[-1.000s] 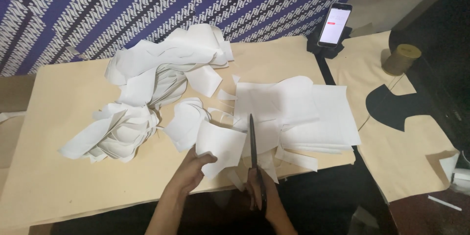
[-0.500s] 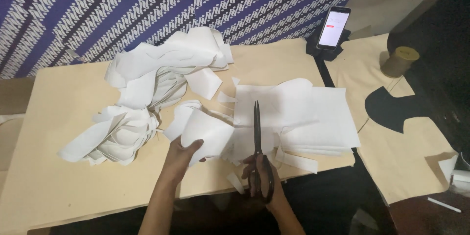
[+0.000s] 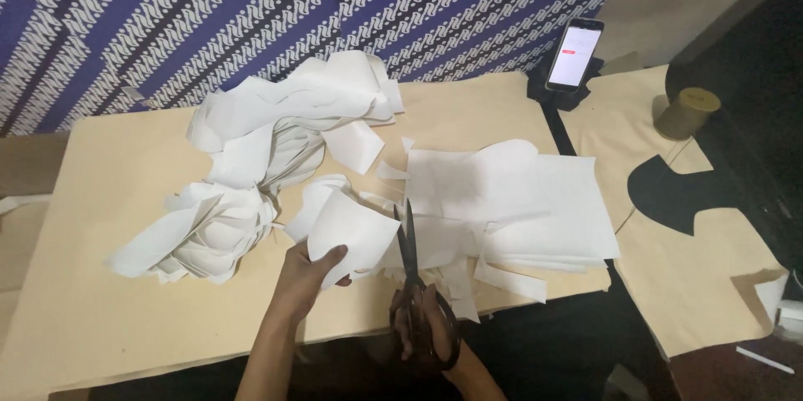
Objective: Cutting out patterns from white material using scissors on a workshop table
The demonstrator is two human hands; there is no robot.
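left hand (image 3: 308, 277): fingers clenched on white sheet (image 3: 351, 229), lifting it taut | right hand (image 3: 427, 326): fingers grasping scissors (image 3: 410, 255), blades at sheet edge

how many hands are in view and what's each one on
2. The left hand grips a curled white paper piece near the table's front edge. The right hand holds black scissors, blades pointing away over the paper. No other hands show.

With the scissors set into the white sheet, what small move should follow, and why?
Probably close the scissors for a short snip: the right hand holds them with blades slightly parted at the curled white piece, which the left hand lifts clear.
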